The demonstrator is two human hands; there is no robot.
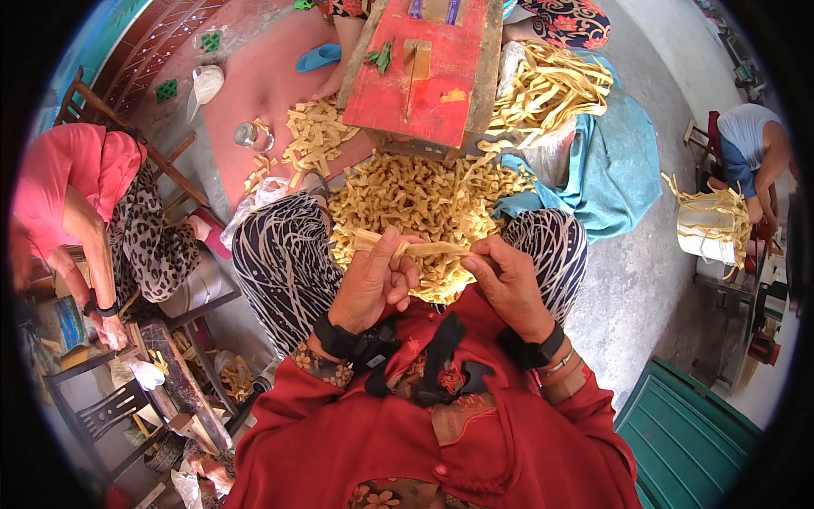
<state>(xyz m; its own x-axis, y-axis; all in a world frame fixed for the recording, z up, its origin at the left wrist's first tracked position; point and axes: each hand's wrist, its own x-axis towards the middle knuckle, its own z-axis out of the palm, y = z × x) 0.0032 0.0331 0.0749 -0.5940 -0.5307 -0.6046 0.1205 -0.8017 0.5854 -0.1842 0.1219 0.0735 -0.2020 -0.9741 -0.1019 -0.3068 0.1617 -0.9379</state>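
A flat, pale-yellow strip [437, 248], folded or layered, stretches between my two hands above my lap. My left hand [371, 284] pinches its left part between thumb and forefinger, with the other fingers curled in. At the right end, my right hand [512, 287] grips it between thumb and fingers. Below and beyond it lies a large heap of short, knotted-looking yellow pieces [407, 191], spread between my knees. What the strip is made of I cannot tell.
Ahead stands a red-topped wooden bench [420, 106]. Long yellow strips [555, 89] lie on blue cloth [623, 161] at the right. Left of the bench are flat cut pieces [315, 136] and a glass jar [253, 136]. Other people work at both sides; a green box [687, 433] stands lower right.
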